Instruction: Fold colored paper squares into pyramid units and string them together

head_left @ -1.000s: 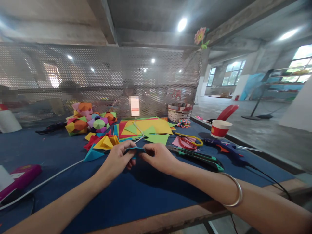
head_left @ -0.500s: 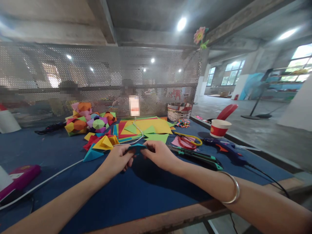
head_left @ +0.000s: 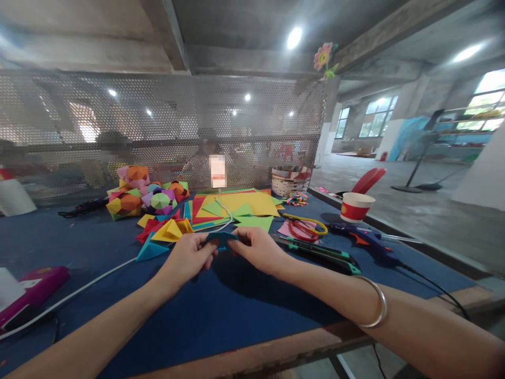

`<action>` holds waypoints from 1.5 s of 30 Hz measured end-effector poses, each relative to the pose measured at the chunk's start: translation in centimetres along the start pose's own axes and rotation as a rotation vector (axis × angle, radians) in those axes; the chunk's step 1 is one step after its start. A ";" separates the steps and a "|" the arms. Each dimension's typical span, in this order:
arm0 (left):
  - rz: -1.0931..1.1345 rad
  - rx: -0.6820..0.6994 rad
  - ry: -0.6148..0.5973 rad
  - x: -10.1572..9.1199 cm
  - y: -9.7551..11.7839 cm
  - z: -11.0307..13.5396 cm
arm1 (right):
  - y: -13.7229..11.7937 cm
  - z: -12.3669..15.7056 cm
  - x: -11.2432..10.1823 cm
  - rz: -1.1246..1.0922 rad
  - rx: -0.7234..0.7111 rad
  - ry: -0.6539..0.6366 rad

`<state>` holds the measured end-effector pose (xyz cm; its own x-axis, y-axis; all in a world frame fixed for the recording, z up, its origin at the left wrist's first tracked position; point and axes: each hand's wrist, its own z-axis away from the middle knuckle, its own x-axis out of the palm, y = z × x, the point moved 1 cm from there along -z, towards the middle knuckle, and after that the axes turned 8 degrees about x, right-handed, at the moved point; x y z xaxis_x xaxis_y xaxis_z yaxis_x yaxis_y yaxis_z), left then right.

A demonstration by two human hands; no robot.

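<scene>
Between my hands, just above the blue tabletop (head_left: 165, 321), is a small folded piece of blue paper (head_left: 223, 239). My left hand (head_left: 193, 252) pinches its left end with the thumb on top. At the other end, my right hand (head_left: 254, 247) grips it between thumb and fingers. Part of the paper is hidden behind the thumbs. Left of my left hand lie yellow folded paper pieces (head_left: 172, 230) and a blue folded paper piece (head_left: 152, 250). Beyond my hands are stacked sheets of coloured paper (head_left: 248, 204).
Paper balls (head_left: 124, 202) sit at the back left, a woven basket (head_left: 291, 181) at the back. On the right lie scissors (head_left: 305, 229), a green-black utility knife (head_left: 321, 255), a glue gun (head_left: 366, 242) and a paper cup (head_left: 357, 208). A white cable (head_left: 90, 287) crosses the left side.
The fingers of my left hand have curled in slightly under the blue paper, which has tilted a little. Both hands stay in nearly the same place.
</scene>
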<state>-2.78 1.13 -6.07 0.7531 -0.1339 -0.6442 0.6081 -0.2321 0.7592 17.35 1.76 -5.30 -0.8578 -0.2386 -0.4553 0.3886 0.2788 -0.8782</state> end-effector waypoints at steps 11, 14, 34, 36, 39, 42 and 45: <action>-0.065 0.009 -0.004 -0.7 -0.4 -0.5 | 0.0 -0.2 -0.4 0.035 0.005 0.053; -0.069 0.016 -0.006 -0.6 -0.4 -0.4 | 0.2 -0.3 -0.4 0.041 -0.003 0.058; -0.064 0.128 -0.031 -0.4 -0.8 -0.4 | 0.5 -0.4 -0.5 0.036 -0.068 0.014; -0.072 0.169 -0.050 -0.3 -0.6 -0.3 | 0.4 -0.2 -0.3 0.034 -0.067 -0.030; -0.093 0.242 -0.047 -0.2 -0.1 0.0 | 0.3 0.2 0.1 0.042 -0.071 -0.102; -0.106 0.304 0.002 -0.4 0.3 0.3 | 0.1 0.7 0.4 0.041 -0.074 -0.134; -0.083 0.333 0.034 -0.7 0.6 0.6 | -0.2 0.9 0.6 0.018 -0.073 -0.152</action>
<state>-3.07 0.55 -5.21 0.7157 -0.0699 -0.6949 0.5567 -0.5437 0.6281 17.09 0.74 -5.53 -0.7878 -0.3696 -0.4927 0.3732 0.3499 -0.8592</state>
